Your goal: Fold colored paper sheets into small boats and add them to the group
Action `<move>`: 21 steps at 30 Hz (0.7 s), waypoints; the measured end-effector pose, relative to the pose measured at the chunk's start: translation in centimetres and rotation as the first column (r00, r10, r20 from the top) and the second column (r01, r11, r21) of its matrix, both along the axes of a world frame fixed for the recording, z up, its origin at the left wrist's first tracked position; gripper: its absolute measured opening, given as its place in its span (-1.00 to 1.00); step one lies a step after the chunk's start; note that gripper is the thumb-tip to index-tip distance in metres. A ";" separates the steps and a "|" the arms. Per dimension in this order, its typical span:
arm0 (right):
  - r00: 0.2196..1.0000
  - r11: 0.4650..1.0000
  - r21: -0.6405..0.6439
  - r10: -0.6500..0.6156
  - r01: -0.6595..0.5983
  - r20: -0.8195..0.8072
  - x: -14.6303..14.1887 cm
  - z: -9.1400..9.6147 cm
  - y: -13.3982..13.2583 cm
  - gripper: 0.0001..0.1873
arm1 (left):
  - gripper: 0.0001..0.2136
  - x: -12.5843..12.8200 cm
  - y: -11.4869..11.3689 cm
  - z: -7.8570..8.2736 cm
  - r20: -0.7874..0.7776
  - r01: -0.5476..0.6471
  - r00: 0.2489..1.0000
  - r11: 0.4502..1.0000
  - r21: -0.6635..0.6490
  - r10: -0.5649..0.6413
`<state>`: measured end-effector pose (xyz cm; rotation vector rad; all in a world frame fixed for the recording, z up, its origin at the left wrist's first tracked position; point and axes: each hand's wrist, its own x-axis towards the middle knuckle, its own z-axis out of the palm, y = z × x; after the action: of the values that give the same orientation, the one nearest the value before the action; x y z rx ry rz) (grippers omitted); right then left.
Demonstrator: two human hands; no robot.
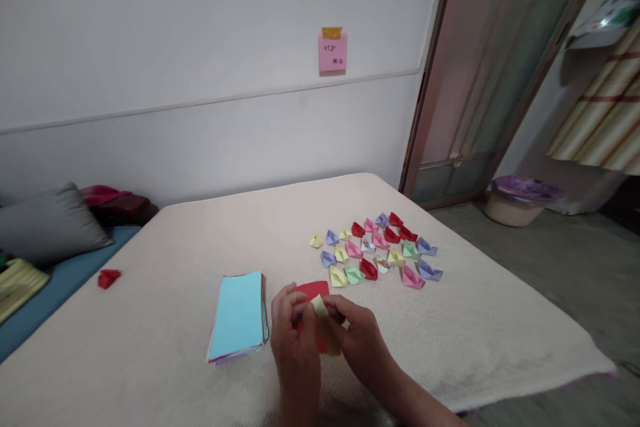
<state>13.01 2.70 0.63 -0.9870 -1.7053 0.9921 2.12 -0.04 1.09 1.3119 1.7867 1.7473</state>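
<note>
Between my two hands is a small pale yellow folded paper (319, 307). My left hand (295, 333) pinches it from the left with thumb and fingers. On the other side, the fingertips of my right hand (357, 327) grip its right edge. Beneath the hands lies a red sheet of paper (315, 289), partly covered by them. Left of my left hand rests a stack of coloured paper (237, 317) with a light blue sheet on top. Several folded paper boats (369, 270) in red, pink, yellow, green, purple and white sit in rows beyond my right hand.
All this lies on a table with a cream cloth (200, 233). A red folded paper piece (108, 278) is near its left edge. A pink note (333, 52) is taped to the wall behind. At right, a lined bin (520, 200) stands on the floor; a grey cushion (47, 227) is at left.
</note>
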 end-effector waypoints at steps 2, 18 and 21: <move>1.000 1.000 0.007 0.001 -0.001 0.002 0.0 -0.1 -0.1 -0.82 | -0.90 0.0 0.0 0.0 0.043 -0.009 0.999 1.000 -0.029 0.010; 0.998 0.998 0.052 -0.025 0.023 0.050 0.0 -0.8 0.2 -0.86 | -0.85 0.5 -0.1 0.4 0.112 0.082 0.991 0.992 -0.100 -0.071; 0.998 0.997 0.064 -0.037 0.034 0.060 0.1 -0.8 0.2 -0.86 | -0.86 0.5 -0.1 0.2 0.078 0.088 0.994 0.991 -0.103 -0.080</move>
<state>13.09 2.94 -0.13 -1.0119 -1.7526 0.8878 2.64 -0.18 1.28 1.2450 1.7332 1.6124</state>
